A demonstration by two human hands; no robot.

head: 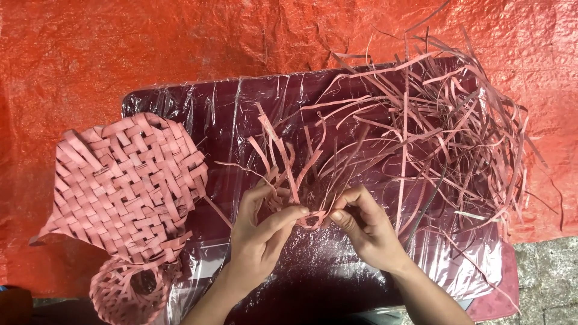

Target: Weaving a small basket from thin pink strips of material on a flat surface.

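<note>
My left hand [263, 232] and my right hand [365, 227] meet at the middle of the view, both pinching a small started weave of pink strips [288, 157] whose loose ends fan upward from my fingers. The piece sits over a dark maroon board wrapped in clear plastic [229, 108]. A big tangled heap of loose pink strips [445, 120] lies to the right of my hands on that board.
A finished pink woven mat [123, 186] lies at the left, overlapping the board's edge. Below it sits a small round woven basket [126, 292]. An orange tarp [90, 54] covers the ground, with grey paving [551, 283] at the bottom right.
</note>
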